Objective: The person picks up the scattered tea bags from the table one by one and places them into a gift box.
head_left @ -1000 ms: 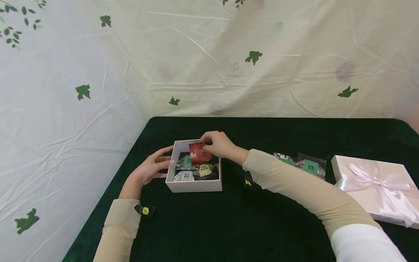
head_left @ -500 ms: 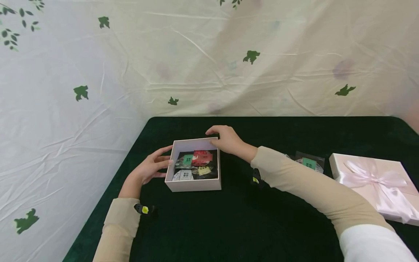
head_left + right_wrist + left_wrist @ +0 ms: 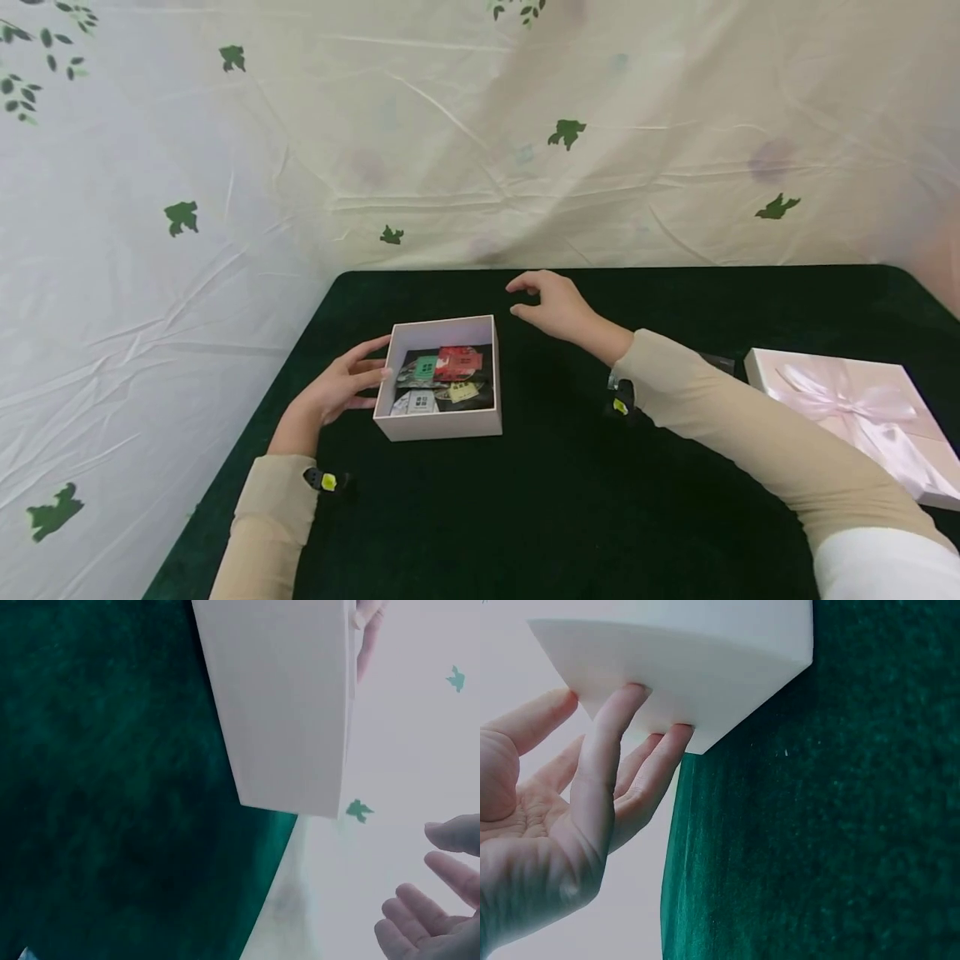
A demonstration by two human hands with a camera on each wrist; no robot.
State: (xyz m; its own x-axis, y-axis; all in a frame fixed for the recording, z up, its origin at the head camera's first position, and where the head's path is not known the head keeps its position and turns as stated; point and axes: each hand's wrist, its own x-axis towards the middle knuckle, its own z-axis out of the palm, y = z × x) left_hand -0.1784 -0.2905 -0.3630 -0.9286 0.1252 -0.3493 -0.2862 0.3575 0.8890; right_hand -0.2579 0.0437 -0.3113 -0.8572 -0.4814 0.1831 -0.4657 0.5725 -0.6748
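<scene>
square white card box (image 3: 438, 421), left fingers (image 3: 367, 372) flat against it, right fingers (image 3: 528, 298) loose, empty.

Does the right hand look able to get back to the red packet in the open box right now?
Probably yes. The right hand hovers empty just beyond the white box, whose top is open. The red packet lies on top of the other packets, uncovered. The left hand touches only the box's outer left wall.
</scene>
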